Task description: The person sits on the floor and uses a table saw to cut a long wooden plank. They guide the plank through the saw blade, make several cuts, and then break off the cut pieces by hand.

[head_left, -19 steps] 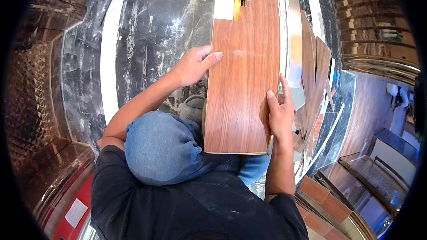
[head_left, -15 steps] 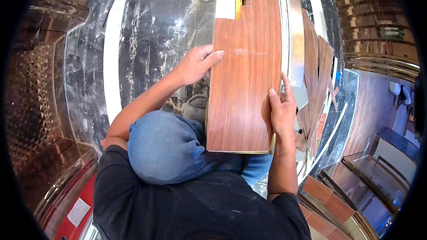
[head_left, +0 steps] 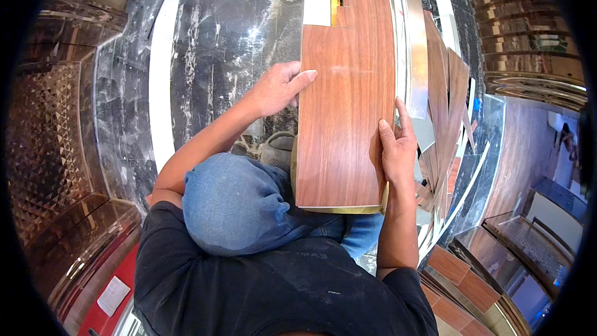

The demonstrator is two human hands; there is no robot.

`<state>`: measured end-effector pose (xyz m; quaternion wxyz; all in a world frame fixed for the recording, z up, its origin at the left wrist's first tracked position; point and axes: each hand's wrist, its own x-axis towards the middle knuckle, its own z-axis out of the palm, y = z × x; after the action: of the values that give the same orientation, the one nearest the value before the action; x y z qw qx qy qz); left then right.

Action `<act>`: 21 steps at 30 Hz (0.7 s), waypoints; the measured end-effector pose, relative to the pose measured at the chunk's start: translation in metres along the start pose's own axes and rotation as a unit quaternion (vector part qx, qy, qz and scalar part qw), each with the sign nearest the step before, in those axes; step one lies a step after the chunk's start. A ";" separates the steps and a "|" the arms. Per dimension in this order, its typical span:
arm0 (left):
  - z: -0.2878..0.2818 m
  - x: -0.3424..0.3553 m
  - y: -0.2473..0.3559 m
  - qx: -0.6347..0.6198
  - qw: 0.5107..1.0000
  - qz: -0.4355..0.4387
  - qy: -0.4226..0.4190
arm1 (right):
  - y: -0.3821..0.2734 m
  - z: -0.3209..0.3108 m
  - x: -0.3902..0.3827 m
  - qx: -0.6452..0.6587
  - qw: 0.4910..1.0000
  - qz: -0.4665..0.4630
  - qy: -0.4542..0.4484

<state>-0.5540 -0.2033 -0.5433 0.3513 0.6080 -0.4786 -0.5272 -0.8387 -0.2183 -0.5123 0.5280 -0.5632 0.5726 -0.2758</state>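
A long reddish-brown wood-grain plank (head_left: 345, 118) lies lengthwise in front of me, its near end above my bent legs. My left hand (head_left: 286, 89) is closed on its left edge, thumb on top and fingers mostly hidden below. On the right edge sits my right hand (head_left: 398, 149), thumb on the upper face and a finger stretched along the side. Under the near end a yellowish surface (head_left: 357, 210) peeks out. Toward the far left, the plank has a stepped cutout, through which a pale metallic sheet (head_left: 316, 6) and a small yellow piece (head_left: 334, 5) show.
Right of the plank are a long metallic strip (head_left: 417, 50) and a heap of thin wood offcuts (head_left: 443, 87). A white strip (head_left: 161, 87) runs along the dark marbled floor (head_left: 217, 43) at left. More reddish-brown planks (head_left: 466, 280) lie at lower right.
The plank's near end has shifted slightly forward and to the right, with both hands staying on its edges. More of the yellowish surface shows below it.
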 end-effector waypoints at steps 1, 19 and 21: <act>0.000 0.000 -0.001 0.002 1.000 0.001 -0.001 | 0.000 0.000 0.000 0.000 1.000 0.001 0.001; 0.000 0.001 -0.002 0.010 1.000 -0.005 0.006 | 0.008 0.001 0.005 0.005 1.000 -0.026 0.004; 0.002 0.001 -0.001 0.003 1.000 -0.005 0.012 | 0.008 0.001 0.005 0.015 0.999 -0.029 0.006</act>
<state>-0.5555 -0.2037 -0.5447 0.3526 0.6176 -0.4728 -0.5203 -0.8397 -0.2213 -0.5218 0.5249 -0.5701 0.5548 -0.3029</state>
